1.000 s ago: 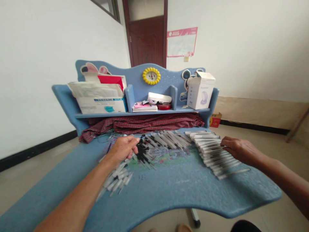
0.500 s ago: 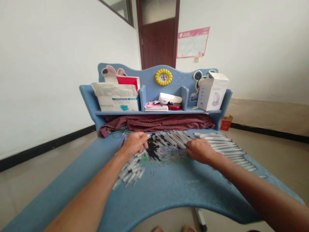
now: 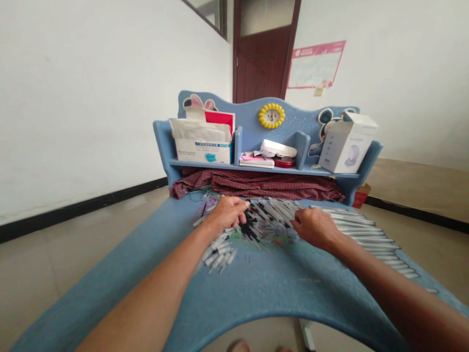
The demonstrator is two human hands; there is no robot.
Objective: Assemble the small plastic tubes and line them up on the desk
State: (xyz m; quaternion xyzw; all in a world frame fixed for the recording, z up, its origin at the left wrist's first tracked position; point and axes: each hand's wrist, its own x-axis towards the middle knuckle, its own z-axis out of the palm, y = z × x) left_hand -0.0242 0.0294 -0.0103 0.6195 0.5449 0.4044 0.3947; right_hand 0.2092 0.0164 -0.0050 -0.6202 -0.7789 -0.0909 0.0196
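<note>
A blue child's desk [image 3: 278, 293] fills the low part of the view, with one long shelf [image 3: 256, 168] along its back and a red plaid cloth [image 3: 256, 188] bunched up under that shelf. On the shelf stand two boxes, a mask box [image 3: 201, 151] and a white box [image 3: 346, 149], plus one yellow clock [image 3: 271, 116] and one round red tin [image 3: 284, 163]. On the desk lie three groups of thin white pens, too many to count: a messy pile [image 3: 271, 220] in the middle, a neat row [image 3: 366, 234] on the right, and a small bunch [image 3: 220, 254] near the front on the left. There are two hands, both low over the pens. The left hand [image 3: 229, 213] sits at the left edge of the messy pile, just above the small bunch, with its fingers curled down and close together. The right hand [image 3: 315, 227] sits at the right edge of the pile, with its fingers pressed together too. A second ago it lay on the neat row, and now it is just beside that row. I cannot tell if either hand is pinching a pen.
</note>
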